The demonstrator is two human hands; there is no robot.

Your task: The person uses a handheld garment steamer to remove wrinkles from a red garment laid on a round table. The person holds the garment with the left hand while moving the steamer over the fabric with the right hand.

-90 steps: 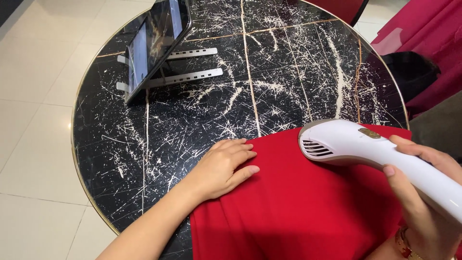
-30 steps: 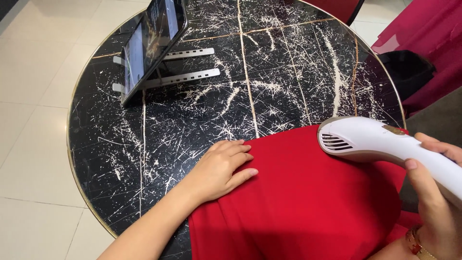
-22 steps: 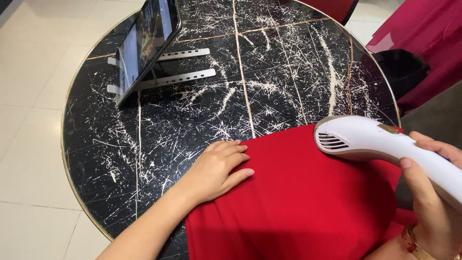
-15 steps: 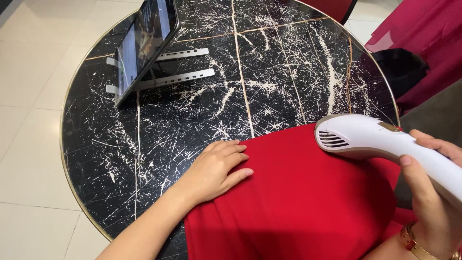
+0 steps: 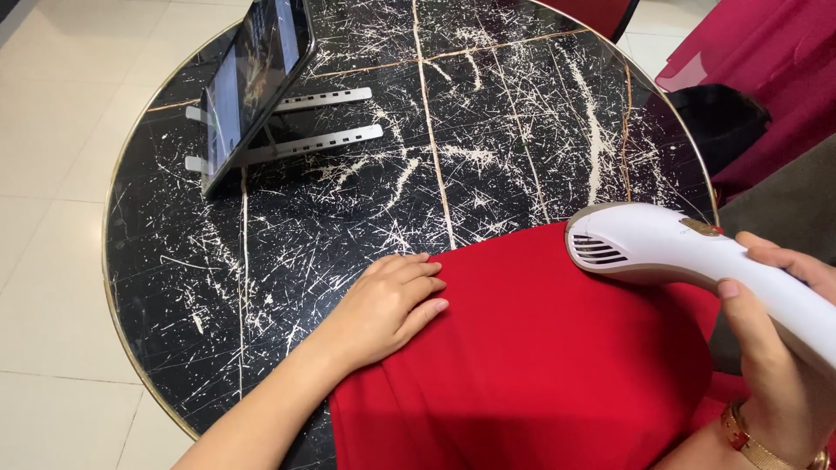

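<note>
A red cloth point(image 5: 540, 348) is spread over the near right part of a round black marble table point(image 5: 366, 183). My left hand point(image 5: 387, 305) lies flat on the cloth's left edge, fingers together and pointing right. My right hand point(image 5: 775, 348), with a gold bracelet at the wrist, grips the handle of a white handheld steamer point(image 5: 662, 248). The steamer's vented head rests on the cloth near its far right edge.
A tablet point(image 5: 248, 83) leans on a silver stand point(image 5: 305, 139) at the table's far left. A black bag point(image 5: 718, 122) and dark red fabric point(image 5: 766, 61) are off the table to the right. Pale floor tiles point(image 5: 61, 218) surround the table.
The steamer head moved right along the cloth's far edge, then eased slightly back left. My left hand has stayed pressed on the cloth. The view shifted a little.
</note>
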